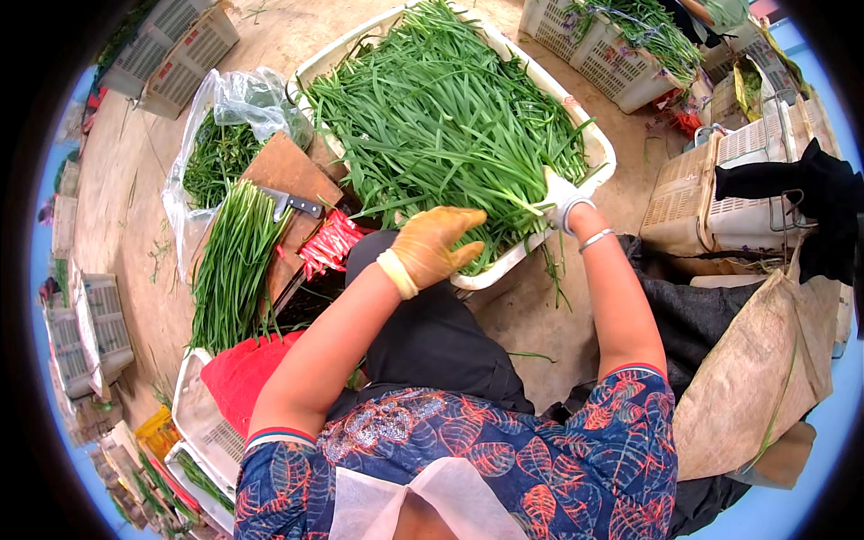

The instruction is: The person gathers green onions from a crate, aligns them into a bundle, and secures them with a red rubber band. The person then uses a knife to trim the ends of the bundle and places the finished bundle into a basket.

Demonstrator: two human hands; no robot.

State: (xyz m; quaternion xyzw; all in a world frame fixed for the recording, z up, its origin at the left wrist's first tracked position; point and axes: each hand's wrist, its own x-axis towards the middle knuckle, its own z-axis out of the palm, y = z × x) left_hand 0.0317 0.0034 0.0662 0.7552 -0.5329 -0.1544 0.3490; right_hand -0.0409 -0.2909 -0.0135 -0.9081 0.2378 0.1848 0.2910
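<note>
A white plastic tub (601, 152) before me is heaped with long green garlic chives (432, 115). My right hand (561, 202), in a white glove, grips the pale ends of a bunch of chives (513, 196) over the tub's near right side. Above the tub's near left edge, my left hand (439, 243) wears a yellow rubber glove; its thumb and fingers are apart, with nothing between them. To the left, a neat bundle of chives (236, 270) lies across a brown board (290, 169). A knife (297, 202) with a black handle rests there, close to red-and-white ties (331, 243).
A clear plastic bag (182, 202) of green trimmings stands beyond the board. Plastic crates (182, 67) are at the far left, and more crates (736, 182) stand at right, near a woven sack (749, 378). Another person's arm (698, 10) shows at the top right.
</note>
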